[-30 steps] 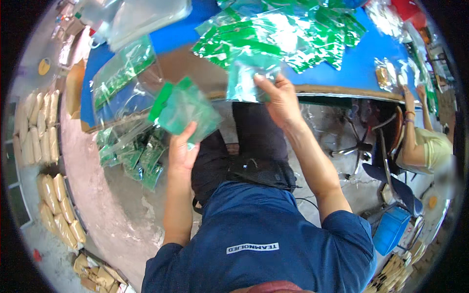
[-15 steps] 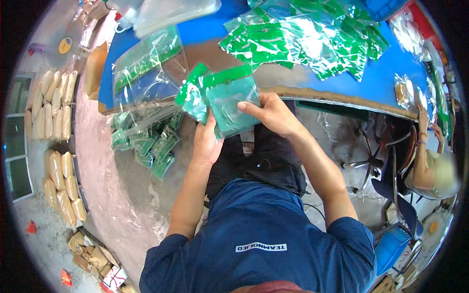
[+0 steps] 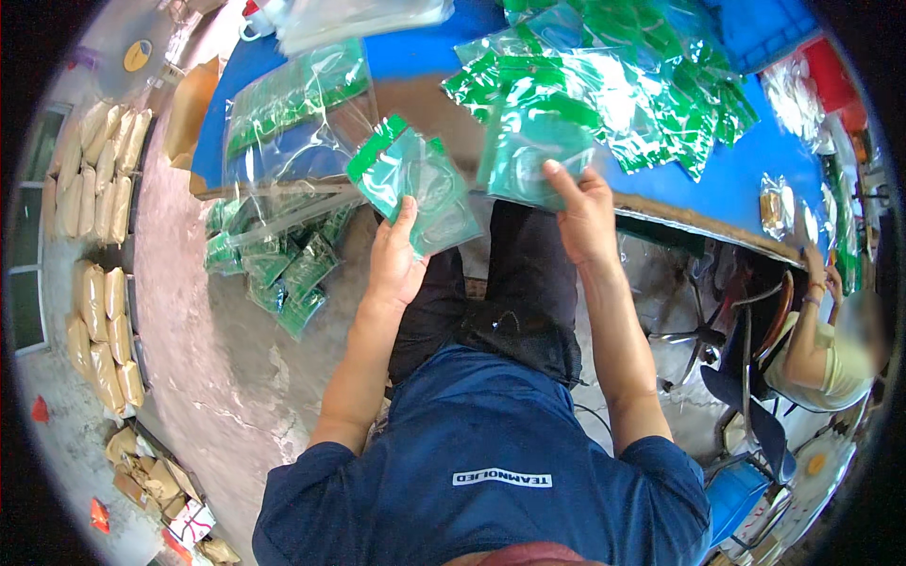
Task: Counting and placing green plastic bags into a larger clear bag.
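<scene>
At nine o'clock, tan sacks line the floor, well clear of you. At ten o'clock a large clear bag of green packets droops over the table edge, with loose packets fallen below it. Your left hand grips a small stack of green-topped clear pouches from beneath, thumb against the back. At one o'clock your right hand pinches a single pouch by its lower edge, just beside the heap of pouches on the blue table. These look light, limp and slick, so hold near the stiffer green header. Open room lies over your lap; at three o'clock a seated person crowds that side.
</scene>
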Demonstrator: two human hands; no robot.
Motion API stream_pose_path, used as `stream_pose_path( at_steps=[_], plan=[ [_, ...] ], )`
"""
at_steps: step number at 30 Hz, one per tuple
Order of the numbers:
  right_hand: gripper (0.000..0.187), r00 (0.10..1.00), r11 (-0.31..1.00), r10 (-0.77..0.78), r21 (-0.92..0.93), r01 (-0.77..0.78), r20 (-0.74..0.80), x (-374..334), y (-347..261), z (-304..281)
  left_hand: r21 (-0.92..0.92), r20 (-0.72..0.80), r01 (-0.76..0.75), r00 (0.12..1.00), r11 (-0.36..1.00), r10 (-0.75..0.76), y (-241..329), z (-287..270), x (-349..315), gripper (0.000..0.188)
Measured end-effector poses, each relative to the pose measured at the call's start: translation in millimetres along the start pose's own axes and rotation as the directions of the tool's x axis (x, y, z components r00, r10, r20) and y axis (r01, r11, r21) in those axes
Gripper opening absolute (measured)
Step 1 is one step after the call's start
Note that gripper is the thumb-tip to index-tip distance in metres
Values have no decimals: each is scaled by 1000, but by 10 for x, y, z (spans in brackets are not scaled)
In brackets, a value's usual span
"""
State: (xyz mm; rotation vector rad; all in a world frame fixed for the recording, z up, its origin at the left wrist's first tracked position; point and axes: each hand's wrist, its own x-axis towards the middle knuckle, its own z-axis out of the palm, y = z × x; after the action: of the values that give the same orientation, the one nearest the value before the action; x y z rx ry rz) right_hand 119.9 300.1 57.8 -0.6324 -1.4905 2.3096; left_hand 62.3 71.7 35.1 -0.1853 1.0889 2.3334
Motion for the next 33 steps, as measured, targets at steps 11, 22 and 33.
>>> stream_pose_path(
  at_steps=[11, 22, 33],
  plan=[
    [43, 853, 450, -285, -725, 522, 438, -198, 257, 541, -119, 43, 112, 993, 987, -108, -163, 71, -55, 43],
    [62, 561, -126, -121, -573, 809, 819, 406, 114, -50, -207, 125, 202, 976, 957, -179, -153, -390, -108, 48],
    [46, 748, 473, -400, -581, 663, 529, 242, 20, 527, -18, 12, -233, 972, 972, 234, -87, -108, -75, 48]
  ],
)
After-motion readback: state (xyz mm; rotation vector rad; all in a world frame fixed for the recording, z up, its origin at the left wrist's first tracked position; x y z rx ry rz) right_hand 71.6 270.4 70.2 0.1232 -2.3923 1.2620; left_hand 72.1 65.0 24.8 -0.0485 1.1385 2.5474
